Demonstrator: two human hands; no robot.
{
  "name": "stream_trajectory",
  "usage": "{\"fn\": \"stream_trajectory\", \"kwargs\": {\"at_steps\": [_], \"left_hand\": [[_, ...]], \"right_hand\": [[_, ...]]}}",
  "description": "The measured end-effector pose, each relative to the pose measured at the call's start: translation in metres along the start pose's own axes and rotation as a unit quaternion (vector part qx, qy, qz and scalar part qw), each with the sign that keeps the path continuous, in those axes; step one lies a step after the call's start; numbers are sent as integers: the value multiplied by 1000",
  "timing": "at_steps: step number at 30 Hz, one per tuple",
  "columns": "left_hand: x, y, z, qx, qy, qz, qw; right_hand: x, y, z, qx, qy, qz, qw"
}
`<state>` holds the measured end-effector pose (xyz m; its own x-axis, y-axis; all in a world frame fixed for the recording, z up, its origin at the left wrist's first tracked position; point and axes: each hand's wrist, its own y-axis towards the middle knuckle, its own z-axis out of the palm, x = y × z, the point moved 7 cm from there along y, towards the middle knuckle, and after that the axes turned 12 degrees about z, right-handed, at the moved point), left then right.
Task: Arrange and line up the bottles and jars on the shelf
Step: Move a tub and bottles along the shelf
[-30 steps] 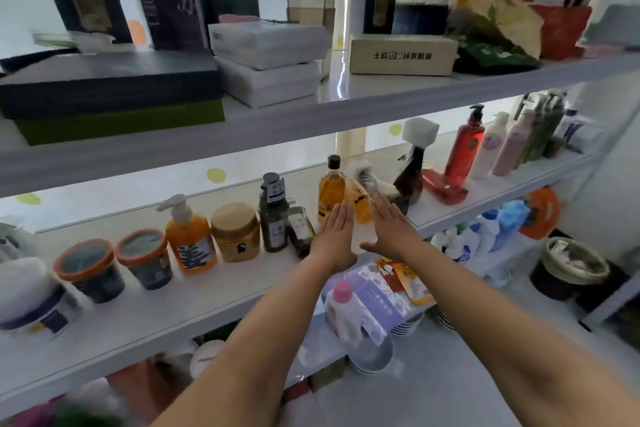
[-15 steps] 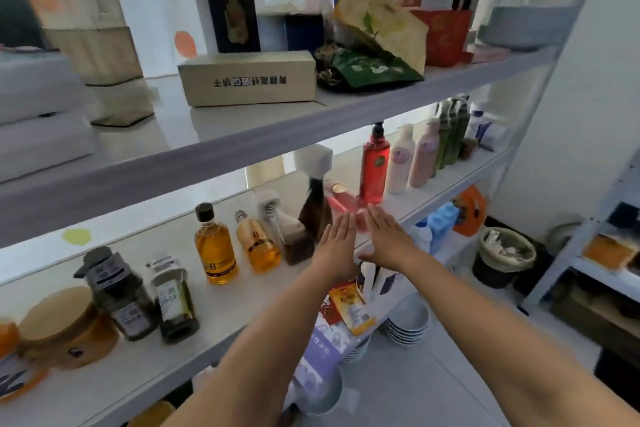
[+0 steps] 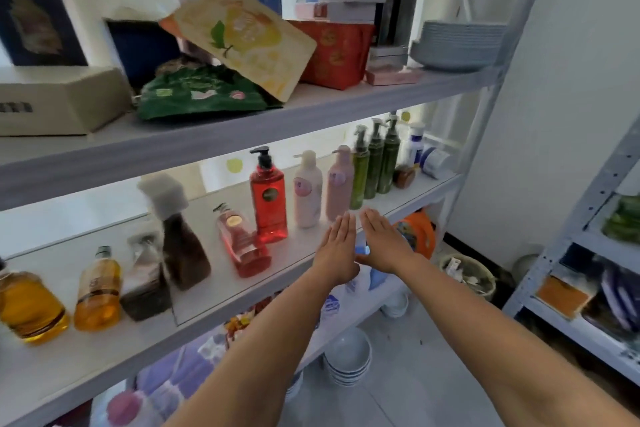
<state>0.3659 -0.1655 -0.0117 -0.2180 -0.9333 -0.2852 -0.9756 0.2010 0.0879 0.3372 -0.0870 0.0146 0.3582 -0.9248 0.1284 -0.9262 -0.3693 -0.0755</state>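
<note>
1. White middle shelf (image 3: 86, 357) crosses the frame, bottles along it.
2. Red pump bottle (image 3: 268, 199) stands upright at centre; pink bottle (image 3: 242, 243) lies just left, long axis upper-left to lower-right, cap rearward.
3. Left hand (image 3: 337, 250) and right hand (image 3: 384, 243) hover flat, fingers straight, holding nothing.

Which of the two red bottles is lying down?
The smaller red bottle, lying just left of the tall pump bottle, which stands upright.
</note>
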Motion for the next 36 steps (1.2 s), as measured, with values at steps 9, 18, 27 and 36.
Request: {"fn": "stream_trajectory", "kwargs": {"at_steps": [9,18,27,36], "left_hand": [[-25,163,35,-1,2,23,1000],[-69,323,59,10,22,50,998],[-88,443,88,14,-4,-21,1000],[-88,482,99,-50,-79,-138,986]], "right_hand": [[-116,111,-15,-10,-13,2,1000],[-240,217,-35,-11,2,42,999],[-327,329,-48,-16,27,-6,999],[-370,409,-57,88,166,47,981]]}}
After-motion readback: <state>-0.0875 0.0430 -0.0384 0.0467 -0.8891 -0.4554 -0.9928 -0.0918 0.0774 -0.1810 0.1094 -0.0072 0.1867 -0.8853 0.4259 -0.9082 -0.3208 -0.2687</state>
